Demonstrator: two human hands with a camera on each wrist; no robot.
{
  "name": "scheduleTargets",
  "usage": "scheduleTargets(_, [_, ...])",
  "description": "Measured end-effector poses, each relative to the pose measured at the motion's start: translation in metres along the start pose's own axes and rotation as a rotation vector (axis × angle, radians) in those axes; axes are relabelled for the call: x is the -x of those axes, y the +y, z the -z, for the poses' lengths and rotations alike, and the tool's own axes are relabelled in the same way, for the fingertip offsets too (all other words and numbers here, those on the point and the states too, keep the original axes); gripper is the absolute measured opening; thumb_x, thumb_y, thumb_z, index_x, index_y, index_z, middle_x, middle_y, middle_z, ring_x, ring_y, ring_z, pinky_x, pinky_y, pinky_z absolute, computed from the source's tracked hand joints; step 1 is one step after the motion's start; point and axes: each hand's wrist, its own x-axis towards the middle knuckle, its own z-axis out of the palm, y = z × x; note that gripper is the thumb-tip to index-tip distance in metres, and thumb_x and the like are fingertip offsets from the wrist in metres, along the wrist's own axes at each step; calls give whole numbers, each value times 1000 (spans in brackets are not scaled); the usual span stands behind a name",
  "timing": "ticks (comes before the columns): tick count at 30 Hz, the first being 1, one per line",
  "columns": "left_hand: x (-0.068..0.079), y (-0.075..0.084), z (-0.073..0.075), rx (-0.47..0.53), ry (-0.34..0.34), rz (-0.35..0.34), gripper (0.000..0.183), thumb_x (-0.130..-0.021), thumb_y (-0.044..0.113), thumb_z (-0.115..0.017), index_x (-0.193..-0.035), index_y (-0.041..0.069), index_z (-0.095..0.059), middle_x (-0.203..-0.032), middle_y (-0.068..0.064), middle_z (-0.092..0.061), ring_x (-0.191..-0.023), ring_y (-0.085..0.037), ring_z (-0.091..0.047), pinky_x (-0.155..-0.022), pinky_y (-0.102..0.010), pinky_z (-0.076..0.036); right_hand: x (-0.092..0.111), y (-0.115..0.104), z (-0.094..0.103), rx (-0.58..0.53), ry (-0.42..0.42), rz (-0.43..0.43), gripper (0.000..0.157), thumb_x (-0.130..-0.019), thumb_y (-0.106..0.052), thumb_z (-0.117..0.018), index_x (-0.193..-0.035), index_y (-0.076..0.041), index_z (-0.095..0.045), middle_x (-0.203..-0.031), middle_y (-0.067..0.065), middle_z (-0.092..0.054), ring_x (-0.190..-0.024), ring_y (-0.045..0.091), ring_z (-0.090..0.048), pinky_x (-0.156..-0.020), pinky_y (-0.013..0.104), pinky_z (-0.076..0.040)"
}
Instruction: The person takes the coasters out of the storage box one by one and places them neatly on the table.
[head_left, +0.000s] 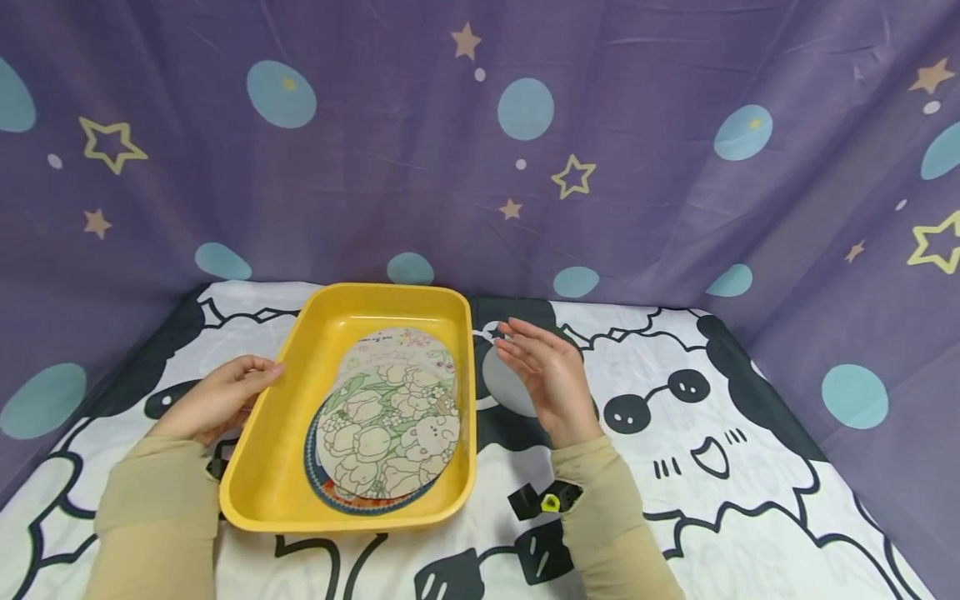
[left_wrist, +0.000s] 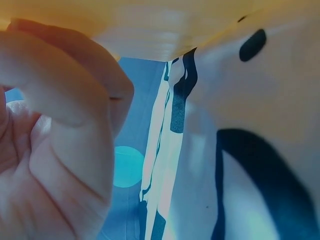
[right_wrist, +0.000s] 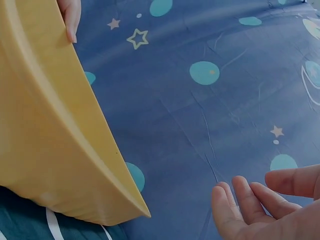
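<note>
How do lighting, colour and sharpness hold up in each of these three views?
Head: evenly lit and fairly crisp, faint highlights on the yellow tray, the star-patterned curtain purple; left wrist: hazy, the yellow tray blurred, a pale washed-out patch on the printed cloth, the curtain bluer; right wrist: dimmer, the curtain bluish, the right hand without hard shadows.

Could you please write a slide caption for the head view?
Left hand holding a yellow tray of overlapping patterned discs, right hand free beside it.
</note>
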Motion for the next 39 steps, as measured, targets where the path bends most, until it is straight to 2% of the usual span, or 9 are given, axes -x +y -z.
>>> scheduleTargets(6, [0,1,-1,-4,6,1,59,-104,45,-45,-132,-5,-31,-103,-5,-65,-84,-12,-69,-72,-36,-59,-2,-2,-8,12,-26,-7,34,-97,-2,-56,-130,6,-58,-135,24,-59,-99,20,-71,-95,32,-54])
scheduleTargets(16, [1,0,0,-8,-3,-6,60,-105,45,-44,-133,-6,-30,-104,-5,-65,-85,-12,-69,-73,-36,-59,-9,-4,-21,64,-69,-1,33,-97,-2,-55,-128,6,-59,-134,24,-60,-108,28,-67,-96,33,-54])
scheduleTargets(23, [0,0,-1,8,-4,-22,59,-105,44,-44,-132,-7,-30,-100,-2,-65,-83,-11,-70,-72,-36,-59,-13,-3,-34,115,-108,-11,34,-97,-2,-54,-129,6,-59,-133,23,-61,-97,17,-70,-98,35,-53])
scheduleTargets(29, [0,0,-2,8,-4,-22,58,-105,43,-44,-131,-6,-31,-99,-2,-65,-83,-11,-69,-72,-36,-59,-19,1,-44,159,-132,-20,32,-96,-3,-55,-126,6,-62,-132,23,-61,-96,16,-70,-97,35,-53])
scheduleTargets(35, [-1,-3,0,4,-2,-27,59,-105,44,-44,-132,-6,-31,-101,-3,-65,-84,-11,-69,-72,-37,-59,-27,7,-57,223,-141,-76,30,-97,-7,-59,-125,4,-63,-127,17,-66,-97,17,-69,-98,36,-53])
scheduleTargets(36, [-2,-3,0,4,-3,-27,59,-105,44,-44,-133,-6,-31,-101,-3,-65,-84,-11,-69,-72,-37,-59,-28,9,-59,236,-141,-90,30,-97,-8,-59,-125,4,-63,-127,17,-66,-99,21,-69,-98,36,-53])
scheduleTargets(39, [-2,-3,1,3,-3,-27,59,-105,44,-44,-133,-7,-30,-101,-3,-65,-84,-11,-70,-72,-37,-59,-32,13,-65,278,-140,-124,30,-97,-10,-60,-124,2,-64,-127,16,-66,-96,22,-68,-98,36,-53])
